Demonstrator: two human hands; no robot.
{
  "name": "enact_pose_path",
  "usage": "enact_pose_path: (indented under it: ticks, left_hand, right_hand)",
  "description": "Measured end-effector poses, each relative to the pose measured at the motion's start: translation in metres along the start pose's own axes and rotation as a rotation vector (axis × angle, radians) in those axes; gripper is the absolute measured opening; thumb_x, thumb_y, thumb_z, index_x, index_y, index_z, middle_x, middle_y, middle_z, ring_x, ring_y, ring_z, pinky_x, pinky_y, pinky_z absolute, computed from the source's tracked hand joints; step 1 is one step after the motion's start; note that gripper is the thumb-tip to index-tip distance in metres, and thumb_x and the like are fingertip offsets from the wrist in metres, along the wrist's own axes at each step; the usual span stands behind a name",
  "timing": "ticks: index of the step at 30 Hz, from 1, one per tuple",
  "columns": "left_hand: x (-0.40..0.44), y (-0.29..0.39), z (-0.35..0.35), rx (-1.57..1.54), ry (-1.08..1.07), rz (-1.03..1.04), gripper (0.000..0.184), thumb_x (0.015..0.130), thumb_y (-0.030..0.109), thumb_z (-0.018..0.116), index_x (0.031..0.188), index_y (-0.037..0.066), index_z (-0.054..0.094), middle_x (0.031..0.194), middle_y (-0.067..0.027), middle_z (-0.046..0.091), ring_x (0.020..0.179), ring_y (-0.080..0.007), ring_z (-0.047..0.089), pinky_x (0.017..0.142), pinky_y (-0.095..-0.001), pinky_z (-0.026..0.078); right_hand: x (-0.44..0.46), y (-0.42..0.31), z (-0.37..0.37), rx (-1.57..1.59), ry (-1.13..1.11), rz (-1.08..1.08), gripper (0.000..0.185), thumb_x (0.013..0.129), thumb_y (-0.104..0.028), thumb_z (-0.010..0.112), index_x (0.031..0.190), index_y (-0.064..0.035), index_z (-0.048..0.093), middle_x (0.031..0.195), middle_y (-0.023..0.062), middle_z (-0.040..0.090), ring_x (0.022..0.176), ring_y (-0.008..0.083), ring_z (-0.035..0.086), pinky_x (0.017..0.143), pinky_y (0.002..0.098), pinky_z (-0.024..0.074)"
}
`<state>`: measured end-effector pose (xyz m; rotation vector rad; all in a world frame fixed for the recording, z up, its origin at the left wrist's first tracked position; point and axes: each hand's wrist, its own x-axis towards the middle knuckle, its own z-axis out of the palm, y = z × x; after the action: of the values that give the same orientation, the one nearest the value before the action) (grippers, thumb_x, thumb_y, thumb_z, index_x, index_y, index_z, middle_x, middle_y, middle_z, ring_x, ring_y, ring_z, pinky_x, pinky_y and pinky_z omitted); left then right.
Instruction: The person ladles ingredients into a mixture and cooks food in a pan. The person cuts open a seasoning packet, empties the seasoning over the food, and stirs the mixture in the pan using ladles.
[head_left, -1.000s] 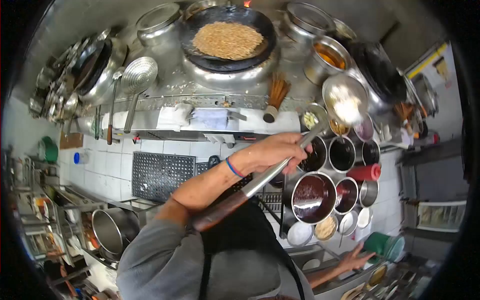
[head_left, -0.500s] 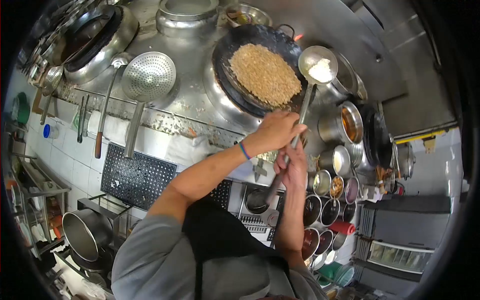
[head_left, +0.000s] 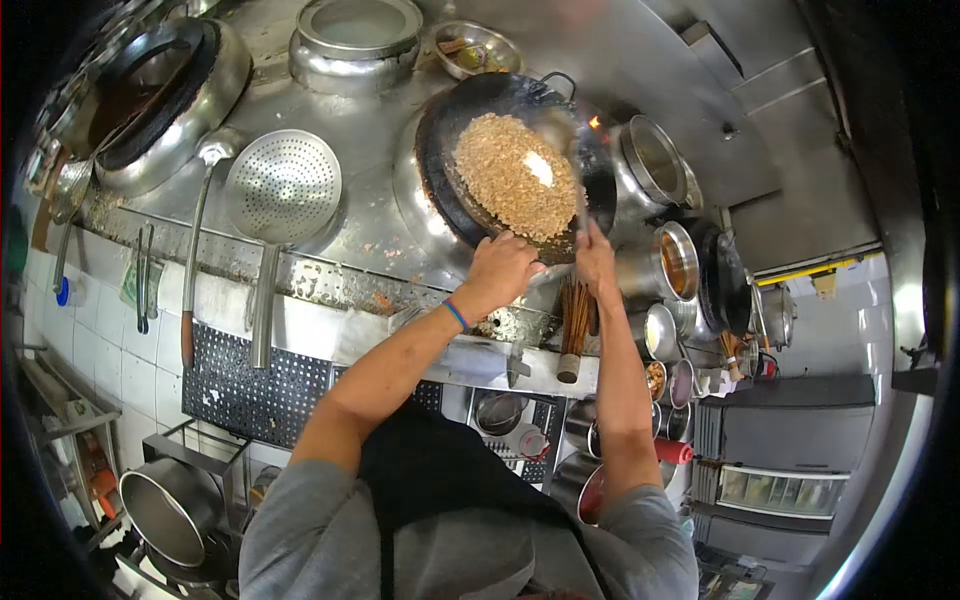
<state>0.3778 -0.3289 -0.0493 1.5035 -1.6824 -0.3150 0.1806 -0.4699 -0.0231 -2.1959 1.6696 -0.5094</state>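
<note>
A black wok (head_left: 598, 182) sits on the burner, holding a wide mound of light-brown grainy food that looks like fried rice (head_left: 500, 165). A small white heap (head_left: 538, 168) lies on that food. My left hand (head_left: 503, 268) is closed at the wok's near rim; its fingertips are partly hidden. My right hand (head_left: 596, 262) is wrapped around the handle of a ladle (head_left: 581, 190). The ladle's bowl is smeared by motion over the right part of the wok.
A perforated strainer (head_left: 284, 188) and another long-handled ladle (head_left: 200, 220) lie left on the steel stove. A bamboo brush (head_left: 574, 320) rests near my right hand. Pots (head_left: 678, 260) stand to the right, a lidded pot (head_left: 357, 45) behind. Flame (head_left: 595, 122) shows beside the wok.
The white stuff has gone from the ladle onto the food. My left hand has left the ladle handle for the wok's rim. My right hand has moved up with the ladle, now over the wok.
</note>
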Motion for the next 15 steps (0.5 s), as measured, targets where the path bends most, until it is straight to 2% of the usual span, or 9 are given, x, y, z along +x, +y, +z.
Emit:
enact_pose_path:
  ticks: [1,4,7,10,12,13,14,15]
  left_hand:
    - [0.000,0.001,-0.003,-0.008,-0.005,-0.013,0.022,0.093,0.030,0.067,0.088,0.010,0.071,0.092,-0.0064,0.068,0.098,-0.0285,0.062,0.080,-0.0473,0.048]
    - [0.000,0.003,-0.008,-0.036,-0.014,-0.004,0.019,0.093,0.028,0.067,0.090,0.009,0.070,0.093,-0.0060,0.067,0.099,-0.0294,0.061,0.080,-0.0479,0.047]
    - [-0.002,0.001,-0.003,-0.085,0.002,0.012,0.020,0.091,0.025,0.069,0.096,0.007,0.070,0.095,-0.0098,0.067,0.101,-0.0329,0.060,0.085,-0.0481,0.049]
    - [-0.003,0.002,0.002,-0.047,0.037,0.028,0.021,0.087,0.022,0.073,0.099,0.005,0.072,0.097,-0.0139,0.068,0.100,-0.0367,0.059,0.089,-0.0475,0.049]
    - [0.000,-0.001,0.005,0.025,0.056,0.023,0.021,0.087,0.023,0.071,0.095,0.004,0.073,0.098,-0.0159,0.069,0.098,-0.0373,0.060,0.090,-0.0478,0.048]
    - [0.000,0.000,0.008,0.048,0.042,0.046,0.021,0.088,0.024,0.071,0.093,0.004,0.073,0.098,-0.0169,0.070,0.096,-0.0377,0.060,0.090,-0.0480,0.048]
    - [-0.001,0.000,0.007,0.087,-0.038,0.028,0.023,0.090,0.026,0.068,0.092,0.004,0.074,0.097,-0.0185,0.071,0.095,-0.0386,0.061,0.090,-0.0485,0.048]
    - [0.006,-0.003,0.002,0.122,-0.123,0.032,0.027,0.092,0.029,0.066,0.091,0.004,0.075,0.096,-0.0201,0.071,0.094,-0.0395,0.062,0.089,-0.0491,0.048]
  right_hand:
    - [-0.010,-0.005,-0.006,-0.011,-0.058,-0.050,0.046,0.102,-0.023,0.054,0.147,-0.0111,0.051,0.119,0.0297,0.067,0.116,0.0492,0.060,0.099,0.0498,0.0481]
    - [-0.052,-0.022,-0.063,-0.163,-0.035,-0.097,0.047,0.100,-0.023,0.058,0.147,-0.0182,0.053,0.111,0.0291,0.069,0.110,0.0486,0.063,0.096,0.0528,0.0498]
    - [-0.109,-0.039,-0.102,-0.342,0.114,-0.026,0.049,0.099,-0.023,0.060,0.147,-0.0220,0.054,0.102,0.0277,0.071,0.098,0.0477,0.068,0.085,0.0559,0.0530]
    - [-0.149,-0.037,-0.116,-0.407,0.141,0.012,0.047,0.098,-0.020,0.059,0.145,-0.0218,0.055,0.096,0.0269,0.071,0.084,0.0471,0.069,0.076,0.0580,0.0535]
    - [-0.150,-0.048,-0.092,-0.519,-0.018,0.074,0.043,0.098,-0.017,0.057,0.141,-0.0213,0.056,0.091,0.0261,0.071,0.076,0.0466,0.069,0.068,0.0574,0.0537]
    - [-0.141,-0.037,-0.068,-0.484,-0.056,0.059,0.043,0.096,-0.015,0.056,0.139,-0.0149,0.055,0.087,0.0235,0.072,0.077,0.0438,0.071,0.068,0.0541,0.0558]
    - [-0.124,0.010,-0.024,-0.439,0.039,-0.053,0.033,0.094,-0.014,0.057,0.125,-0.0068,0.066,0.083,0.0216,0.073,0.077,0.0396,0.073,0.064,0.0489,0.0582]
    - [-0.111,0.028,0.002,-0.458,0.085,-0.140,0.020,0.091,-0.012,0.059,0.098,-0.0027,0.075,0.081,0.0194,0.074,0.075,0.0350,0.075,0.061,0.0448,0.0592]
